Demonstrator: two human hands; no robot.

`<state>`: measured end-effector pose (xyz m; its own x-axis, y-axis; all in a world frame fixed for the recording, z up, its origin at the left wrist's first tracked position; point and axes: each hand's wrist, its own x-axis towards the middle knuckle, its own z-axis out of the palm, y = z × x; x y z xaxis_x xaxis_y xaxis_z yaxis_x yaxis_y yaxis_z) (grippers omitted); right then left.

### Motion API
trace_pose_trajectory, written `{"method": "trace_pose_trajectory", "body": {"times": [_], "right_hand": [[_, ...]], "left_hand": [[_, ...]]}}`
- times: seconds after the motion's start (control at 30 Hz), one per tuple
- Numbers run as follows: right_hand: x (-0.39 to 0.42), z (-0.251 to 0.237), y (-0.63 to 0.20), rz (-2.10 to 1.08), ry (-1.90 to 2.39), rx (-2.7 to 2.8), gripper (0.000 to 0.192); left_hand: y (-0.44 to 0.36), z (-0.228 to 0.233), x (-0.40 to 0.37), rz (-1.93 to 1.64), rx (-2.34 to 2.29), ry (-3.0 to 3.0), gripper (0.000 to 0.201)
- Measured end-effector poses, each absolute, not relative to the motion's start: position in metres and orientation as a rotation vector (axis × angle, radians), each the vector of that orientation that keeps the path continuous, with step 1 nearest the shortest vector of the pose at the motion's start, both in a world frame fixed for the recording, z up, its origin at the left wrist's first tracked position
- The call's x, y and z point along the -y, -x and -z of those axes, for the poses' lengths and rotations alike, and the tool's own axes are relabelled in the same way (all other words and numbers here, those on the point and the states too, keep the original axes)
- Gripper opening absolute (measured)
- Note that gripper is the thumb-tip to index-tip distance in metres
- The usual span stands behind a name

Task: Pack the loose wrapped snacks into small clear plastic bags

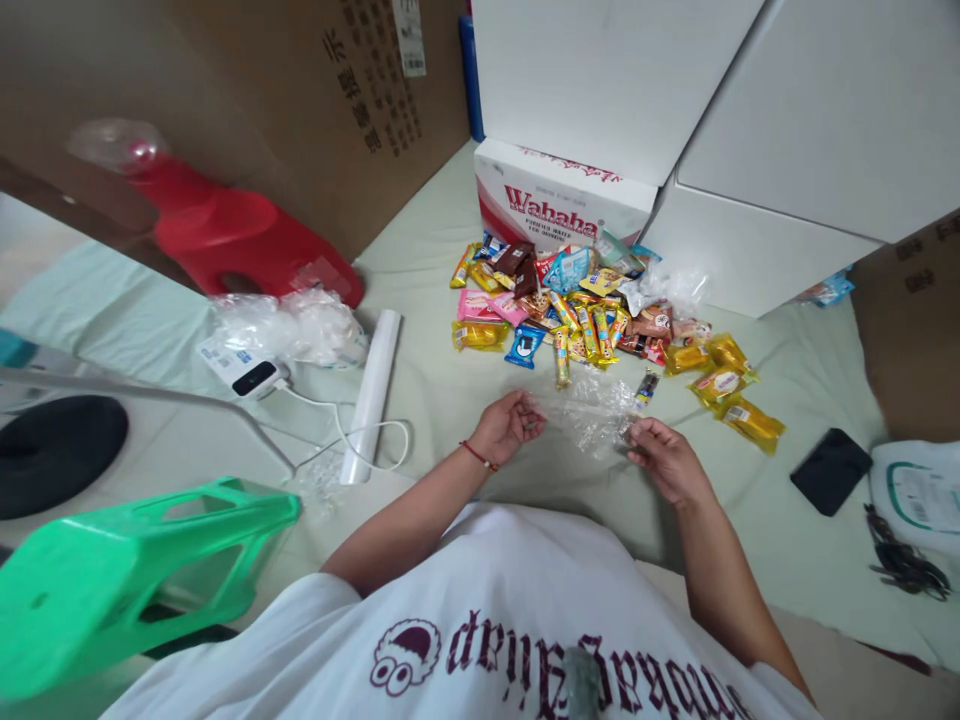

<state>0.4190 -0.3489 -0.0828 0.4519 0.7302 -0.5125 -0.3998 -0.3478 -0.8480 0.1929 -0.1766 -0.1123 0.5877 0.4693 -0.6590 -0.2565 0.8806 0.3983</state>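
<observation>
I hold a clear bag point(596, 415) stretched between left hand point(510, 425) and right hand point(664, 460), both grips pinched on its edges, low over the sheet point(442, 390); bag looks empty, and the snack pile point(585, 310) beyond lies unpacked.

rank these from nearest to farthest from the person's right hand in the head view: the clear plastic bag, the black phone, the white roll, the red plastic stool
1. Clear plastic bag: touching the right hand, held between it and the left hand.
2. Black phone: to the hand's right on the pale sheet.
3. White roll: to the left, beyond the left hand.
4. Red plastic stool: far left and back, lying on its side.
</observation>
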Motion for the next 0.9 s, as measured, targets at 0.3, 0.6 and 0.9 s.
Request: {"method": "trace_pose_trajectory", "body": {"times": [0.3, 0.6, 0.9], "right_hand": [[0.352, 0.084, -0.465, -0.656, 1.868, 0.666, 0.035], [0.301, 0.058, -0.4, -0.064, 1.705, 2.085, 0.024], [0.363, 0.033, -0.343, 0.075, 2.008, 2.282, 0.016]], "left_hand": [[-0.171, 0.12, 0.154, -0.243, -0.951, -0.399, 0.018], [-0.174, 0.111, 0.163, -0.268, -1.0, -0.519, 0.008], [-0.19, 0.103, 0.139, -0.361, -1.062, -0.44, 0.006]]}}
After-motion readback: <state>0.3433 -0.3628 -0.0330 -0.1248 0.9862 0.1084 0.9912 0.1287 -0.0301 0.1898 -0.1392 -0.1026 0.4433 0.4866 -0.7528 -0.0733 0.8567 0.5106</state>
